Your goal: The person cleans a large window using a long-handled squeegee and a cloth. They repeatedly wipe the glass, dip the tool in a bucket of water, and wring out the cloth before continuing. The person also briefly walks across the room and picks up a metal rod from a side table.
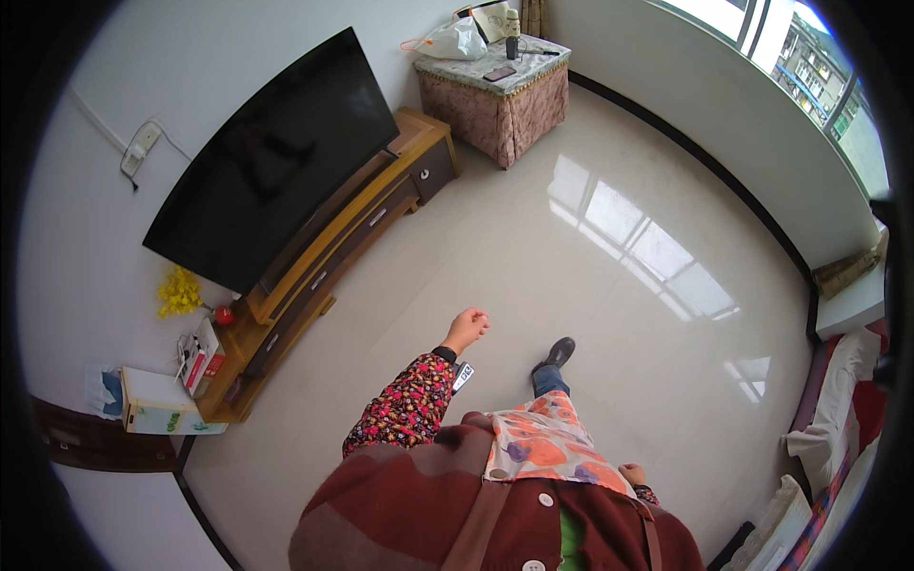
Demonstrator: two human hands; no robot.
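Note:
My left hand [468, 328] is held out over the tiled floor, its fingers loosely curled, with nothing seen in it. A black band circles its wrist below a floral sleeve cover [407, 400], and a small device with a printed label [463, 378] shows beside that wrist. Low at my right side, my right hand [633, 474] is partly hidden by the fruit-patterned apron [543, 446]; whether it holds anything cannot be made out. One black shoe [563, 352] is on the floor ahead of me.
A flat-screen television [278, 164] stands on a wooden TV cabinet [343, 243] to the left. Beyond is a cloth-covered table [464, 68] bearing a plastic bag [457, 41], a phone [500, 73] and a bottle [513, 23]. Cloth-covered furniture [832, 407] lines the right side.

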